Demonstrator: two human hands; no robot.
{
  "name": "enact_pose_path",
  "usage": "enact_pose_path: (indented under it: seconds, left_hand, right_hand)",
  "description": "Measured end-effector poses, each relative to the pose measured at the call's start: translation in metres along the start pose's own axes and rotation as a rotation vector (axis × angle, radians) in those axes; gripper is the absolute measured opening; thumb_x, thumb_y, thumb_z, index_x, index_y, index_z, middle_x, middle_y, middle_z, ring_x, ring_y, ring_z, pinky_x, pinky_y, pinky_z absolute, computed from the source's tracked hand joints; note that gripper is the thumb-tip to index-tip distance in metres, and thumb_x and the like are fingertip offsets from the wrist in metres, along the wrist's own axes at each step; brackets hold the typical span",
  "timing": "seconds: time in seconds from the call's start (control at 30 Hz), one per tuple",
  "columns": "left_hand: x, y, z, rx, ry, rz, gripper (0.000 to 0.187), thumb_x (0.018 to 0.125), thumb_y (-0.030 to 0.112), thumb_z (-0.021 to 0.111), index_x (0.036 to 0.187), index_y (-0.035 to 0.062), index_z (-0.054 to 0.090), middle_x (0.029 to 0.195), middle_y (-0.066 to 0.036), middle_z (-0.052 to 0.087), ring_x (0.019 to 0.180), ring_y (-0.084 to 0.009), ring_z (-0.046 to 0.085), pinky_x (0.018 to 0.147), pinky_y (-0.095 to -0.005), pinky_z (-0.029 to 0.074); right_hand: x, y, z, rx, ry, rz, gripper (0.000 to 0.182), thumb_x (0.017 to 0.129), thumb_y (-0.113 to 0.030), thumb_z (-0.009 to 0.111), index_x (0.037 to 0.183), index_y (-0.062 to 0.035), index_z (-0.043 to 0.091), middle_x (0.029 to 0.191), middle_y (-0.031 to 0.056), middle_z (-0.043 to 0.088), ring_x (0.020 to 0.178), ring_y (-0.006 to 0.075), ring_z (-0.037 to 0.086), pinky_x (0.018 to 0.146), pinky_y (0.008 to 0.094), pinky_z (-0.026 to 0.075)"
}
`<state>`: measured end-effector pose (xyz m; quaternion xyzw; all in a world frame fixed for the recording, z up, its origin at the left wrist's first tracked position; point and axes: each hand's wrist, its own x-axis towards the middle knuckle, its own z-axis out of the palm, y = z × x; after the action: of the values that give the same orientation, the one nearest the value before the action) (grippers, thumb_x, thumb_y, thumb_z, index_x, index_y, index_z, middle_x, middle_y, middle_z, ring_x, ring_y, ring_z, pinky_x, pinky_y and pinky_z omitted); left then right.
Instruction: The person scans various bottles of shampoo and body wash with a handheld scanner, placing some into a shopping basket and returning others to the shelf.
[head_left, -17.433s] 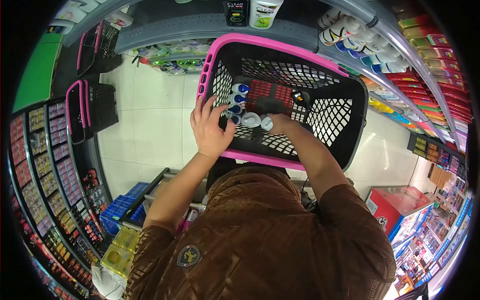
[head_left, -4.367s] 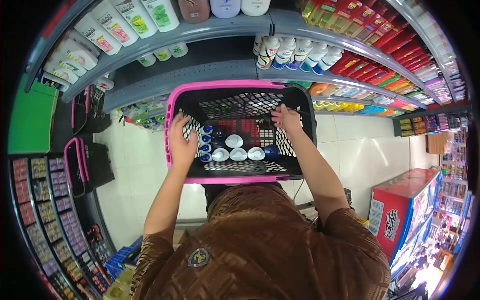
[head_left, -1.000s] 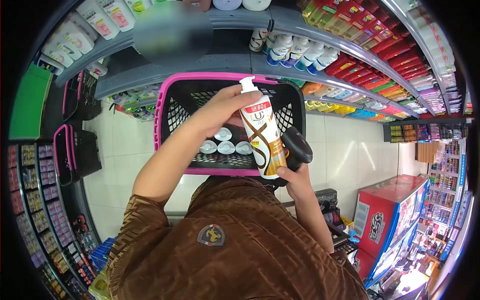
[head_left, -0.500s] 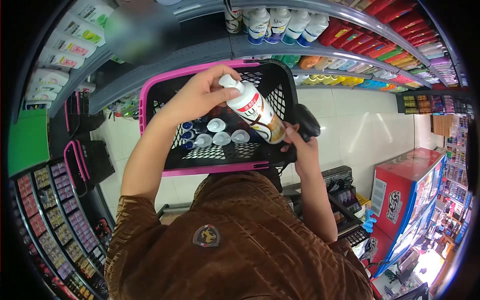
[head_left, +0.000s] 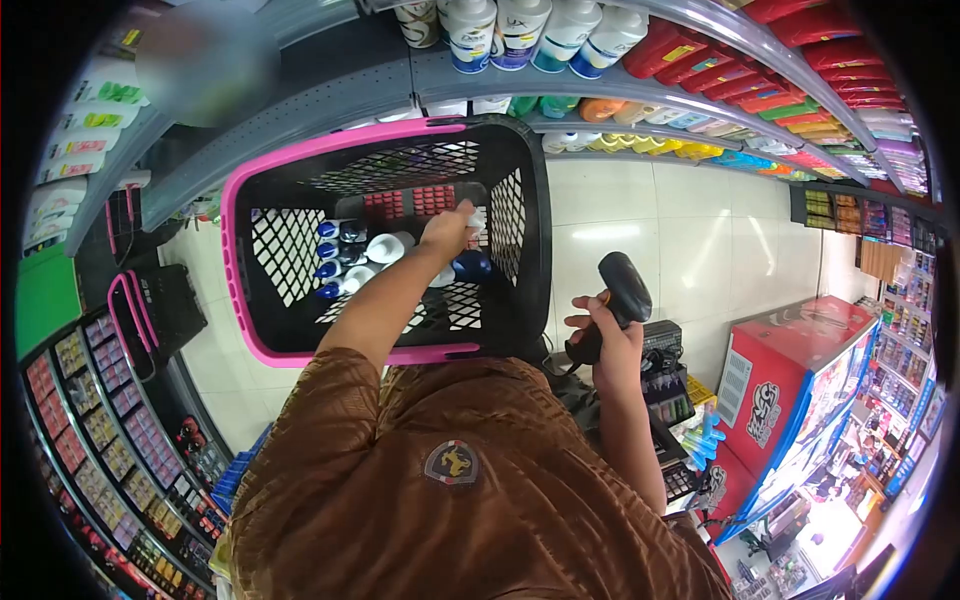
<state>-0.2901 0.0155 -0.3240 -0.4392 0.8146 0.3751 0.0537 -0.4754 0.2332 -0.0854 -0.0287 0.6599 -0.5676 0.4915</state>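
My left hand (head_left: 450, 232) reaches down into a black shopping basket (head_left: 535, 250) with pink handles (head_left: 232, 270). Its fingers are closed round the white top of a pump bottle (head_left: 478, 222); the rest of that bottle is hard to make out. Beside the hand lie several white bottles (head_left: 388, 247) and some with blue caps (head_left: 329, 249), and a dark blue one (head_left: 470, 264) is just below the wrist. Right of the basket, my right hand (head_left: 612, 345) grips a black handheld barcode scanner (head_left: 626, 287) above the floor.
Shelves of white pump bottles (head_left: 520, 30) and red bottles (head_left: 690, 75) run along the far side. A red and blue freezer (head_left: 790, 350) stands at the right. More black baskets (head_left: 165, 310) are on the left, near racks of small packs (head_left: 100, 400).
My left hand has lowered the white pump bottle from above the basket down into it. My right hand has come away from the bottle's base with the scanner, moving down and slightly right.
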Motion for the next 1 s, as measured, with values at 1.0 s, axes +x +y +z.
enact_pose_path:
  seconds: [1.0]
  left_hand:
    - [0.121,0.035,-0.315,-0.240,0.780,0.109,0.073,0.081,0.043,0.078,0.138,0.0030,0.055,0.142,-0.025,0.056,0.132,-0.0405,0.054,0.108,-0.0440,0.044]
  right_hand:
    - [-0.037,0.029,0.057,0.009,-0.189,-0.111,0.017,0.095,-0.013,0.068,0.107,-0.0035,0.064,0.095,0.0094,0.071,0.074,0.0167,0.067,0.065,0.0301,0.053]
